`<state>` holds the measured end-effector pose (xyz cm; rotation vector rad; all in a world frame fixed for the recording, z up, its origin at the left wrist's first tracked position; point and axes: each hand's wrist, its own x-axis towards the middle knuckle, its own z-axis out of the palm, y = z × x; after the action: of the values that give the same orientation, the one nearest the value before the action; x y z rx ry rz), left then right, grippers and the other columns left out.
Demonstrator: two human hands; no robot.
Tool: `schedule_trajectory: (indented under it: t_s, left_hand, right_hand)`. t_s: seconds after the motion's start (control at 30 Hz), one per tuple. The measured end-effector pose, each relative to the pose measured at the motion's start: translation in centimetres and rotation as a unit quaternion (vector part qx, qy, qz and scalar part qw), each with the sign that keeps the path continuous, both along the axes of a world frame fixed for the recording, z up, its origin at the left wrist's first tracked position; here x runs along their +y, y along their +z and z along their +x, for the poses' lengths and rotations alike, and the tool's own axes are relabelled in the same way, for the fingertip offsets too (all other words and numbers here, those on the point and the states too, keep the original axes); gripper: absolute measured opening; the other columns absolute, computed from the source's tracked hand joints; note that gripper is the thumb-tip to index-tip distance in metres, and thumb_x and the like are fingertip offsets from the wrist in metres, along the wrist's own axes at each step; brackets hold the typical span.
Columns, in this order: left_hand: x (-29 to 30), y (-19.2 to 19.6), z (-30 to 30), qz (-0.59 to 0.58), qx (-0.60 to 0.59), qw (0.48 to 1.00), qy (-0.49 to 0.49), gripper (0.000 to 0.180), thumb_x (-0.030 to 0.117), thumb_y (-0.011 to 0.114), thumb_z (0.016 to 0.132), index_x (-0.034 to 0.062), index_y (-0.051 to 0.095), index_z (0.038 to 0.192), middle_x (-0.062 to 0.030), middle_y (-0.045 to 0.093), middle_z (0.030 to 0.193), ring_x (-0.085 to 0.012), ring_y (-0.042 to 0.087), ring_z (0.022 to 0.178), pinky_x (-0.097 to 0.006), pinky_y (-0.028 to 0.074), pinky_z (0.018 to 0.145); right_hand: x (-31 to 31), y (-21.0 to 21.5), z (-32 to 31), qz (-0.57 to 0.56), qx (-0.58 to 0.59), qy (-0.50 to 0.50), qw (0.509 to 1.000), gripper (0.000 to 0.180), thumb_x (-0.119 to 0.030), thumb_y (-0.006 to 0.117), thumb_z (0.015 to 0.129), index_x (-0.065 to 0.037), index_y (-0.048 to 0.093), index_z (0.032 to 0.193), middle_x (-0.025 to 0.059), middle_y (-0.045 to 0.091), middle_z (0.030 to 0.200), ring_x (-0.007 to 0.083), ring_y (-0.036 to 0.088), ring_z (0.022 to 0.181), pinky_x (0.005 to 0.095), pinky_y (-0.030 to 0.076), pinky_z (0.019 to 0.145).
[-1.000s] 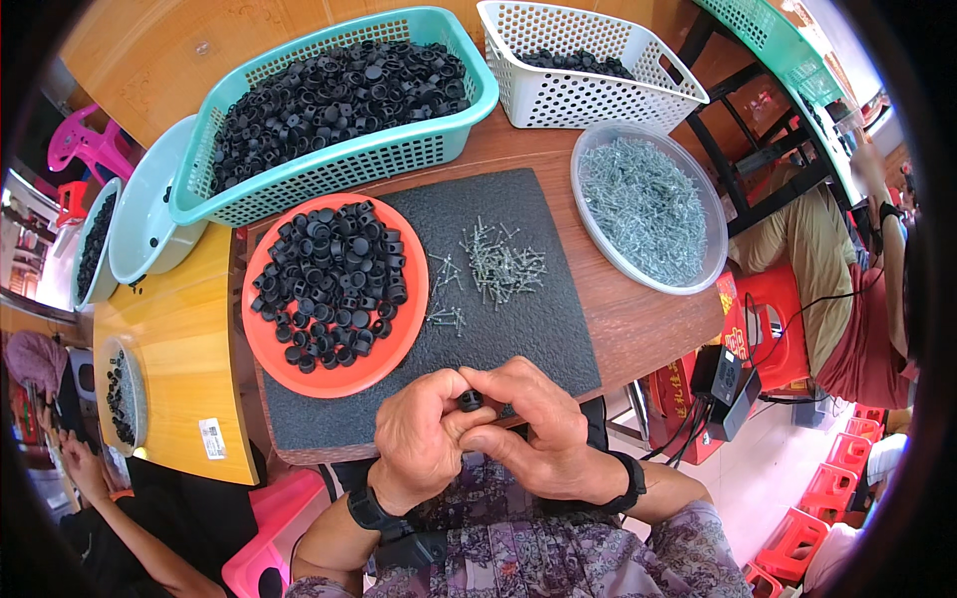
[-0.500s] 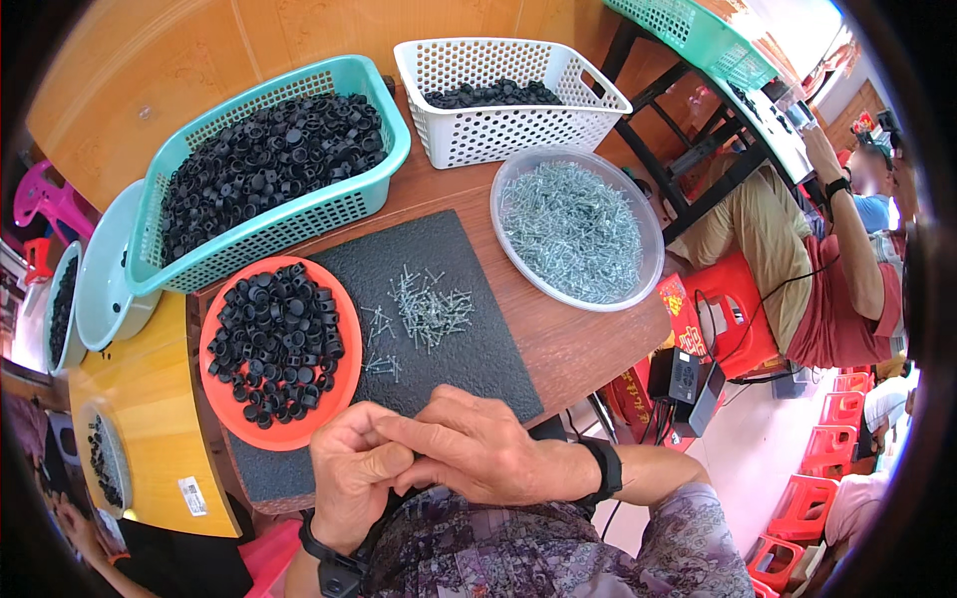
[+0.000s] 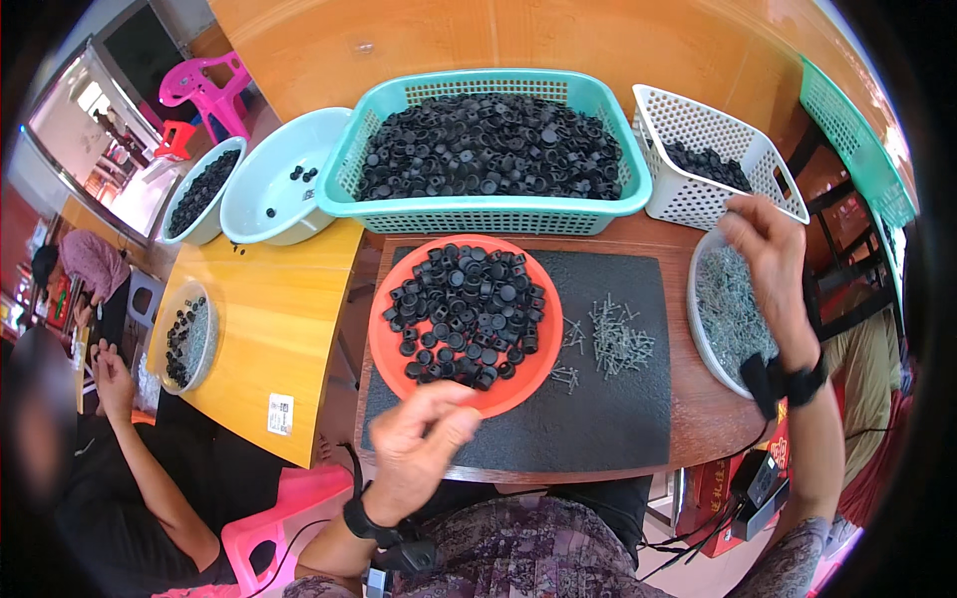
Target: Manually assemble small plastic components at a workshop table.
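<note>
Over the near rim of the orange-red plate [image 3: 548, 369], my left hand [image 3: 419, 444] has its thumb and fingers apart, with nothing seen between them. Small black plastic caps [image 3: 469, 299] fill that plate. My right hand [image 3: 773, 269] is raised at the right, over the clear bowl [image 3: 696, 329] of silvery screws [image 3: 733, 299], beside the near corner of the white basket [image 3: 688, 199]. Its fingers are loosely bent, slightly apart, and I see nothing in them. A small pile of screws [image 3: 620, 339] lies on the dark mat [image 3: 558, 439], right of the plate.
A teal basket [image 3: 488, 214] heaped with black caps stands behind the plate. To its left are a light blue basin [image 3: 289, 234] and another basin [image 3: 204, 194] of caps. A yellow table [image 3: 274, 329] adjoins at left, where another person's hand [image 3: 112, 384] is raised.
My hands, together in front of my body before, are now apart. The right has gone up to the white basket, the left to the plate. The view has turned leftward.
</note>
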<state>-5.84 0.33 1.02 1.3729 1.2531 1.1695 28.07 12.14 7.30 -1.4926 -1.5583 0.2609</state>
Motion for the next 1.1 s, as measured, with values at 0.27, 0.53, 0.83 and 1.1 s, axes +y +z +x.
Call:
schedule_trajectory:
  t_s: [0.27,0.53,0.83,1.1]
  left_hand:
    - [2.6,-0.8,-4.9,0.167,0.206,0.949,0.171,0.014,0.002,0.068,0.078,-0.0018,0.063,0.091,-0.0082,0.061,0.078,-0.0140,0.055,0.066,-0.026,0.045,0.058]
    - [4.5,-0.4,-5.9,0.240,0.322,0.904,0.148,0.011,0.000,0.066,0.077,-0.0006,0.064,0.088,-0.0079,0.058,0.077,-0.0182,0.053,0.068,-0.029,0.043,0.060]
    - [6.5,-0.1,-6.2,0.238,0.320,0.908,0.126,0.011,-0.002,0.064,0.077,-0.0006,0.063,0.088,-0.0088,0.060,0.076,-0.0206,0.054,0.069,-0.030,0.043,0.061]
    - [7.8,0.3,-5.9,0.266,0.346,0.891,0.124,0.017,-0.004,0.064,0.074,-0.0001,0.062,0.090,-0.0091,0.061,0.079,-0.0232,0.056,0.072,-0.032,0.045,0.064]
  right_hand:
    - [8.7,-0.1,7.1,0.007,-0.210,-0.086,0.974,0.036,-0.009,0.061,0.074,0.003,0.058,0.108,0.0119,0.061,0.078,0.0210,0.058,0.070,0.0321,0.046,0.067]
    - [0.6,-1.3,1.2,0.001,-0.172,0.018,0.985,0.018,0.002,0.058,0.077,0.002,0.059,0.095,0.0107,0.058,0.082,0.0197,0.055,0.075,0.0308,0.044,0.067]
    - [-7.8,-1.9,-3.0,-0.004,-0.200,0.101,0.975,0.011,0.007,0.062,0.072,0.002,0.059,0.081,0.0116,0.056,0.075,0.0269,0.052,0.070,0.0344,0.041,0.063]
    - [-10.3,-2.8,-3.1,-0.031,-0.153,0.105,0.982,0.009,0.004,0.064,0.072,0.002,0.060,0.080,0.0116,0.058,0.075,0.0263,0.053,0.068,0.0343,0.041,0.062]
